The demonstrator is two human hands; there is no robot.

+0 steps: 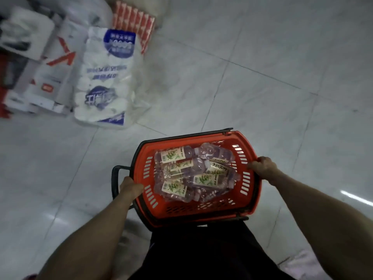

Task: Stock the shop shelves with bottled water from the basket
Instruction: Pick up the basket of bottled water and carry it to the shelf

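Note:
A red plastic basket [201, 211] with black handles is held above the tiled floor in front of my body. Inside it lie several clear water bottles [187, 170] with cream labels showing green leaves, piled on their sides. My left hand [130, 187] grips the basket's left rim, fingers curled over the edge. My right hand [262, 165] grips the right rim the same way. One black handle [116, 178] hangs folded out to the left beside my left hand.
A large white and blue pack of tissue rolls [107, 77] lies on the floor at upper left. Behind it stand white and red cartons [40, 63] and a red patterned box [134, 21]. Pale grey tiles [272, 67] stretch to the right.

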